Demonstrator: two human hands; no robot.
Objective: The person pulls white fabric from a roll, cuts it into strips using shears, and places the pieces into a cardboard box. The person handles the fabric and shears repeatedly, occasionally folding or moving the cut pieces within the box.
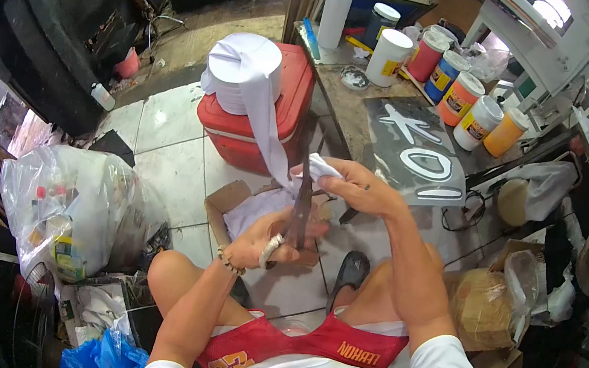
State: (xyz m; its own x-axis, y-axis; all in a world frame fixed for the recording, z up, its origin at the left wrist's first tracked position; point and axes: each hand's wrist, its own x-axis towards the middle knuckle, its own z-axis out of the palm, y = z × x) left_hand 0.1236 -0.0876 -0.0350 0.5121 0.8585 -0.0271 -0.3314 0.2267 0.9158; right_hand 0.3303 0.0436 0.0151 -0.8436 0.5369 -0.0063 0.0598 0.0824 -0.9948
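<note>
Large dark scissors point(300, 211) point upward in my left hand point(268, 239), whose fingers wrap round the handle, which has a pale wrapping on one loop. My right hand point(357, 185) pinches a bunched piece of white cloth point(323, 168) beside the blades. A long white fabric strip point(266, 130) runs from the white bucket point(253, 75) down to the scissors. The bucket stands on a red cooler point(294, 92). Below my hands, an open cardboard box point(219, 207) holds more white cloth point(254, 211).
Left of me stands a clear plastic bag point(78, 205) of containers, with a blue bag point(104, 359) nearer. A bench point(344, 108) at the upper right carries paint jars point(461, 98) and a stencil sheet point(410, 152). A wrapped box point(486, 304) lies at the right.
</note>
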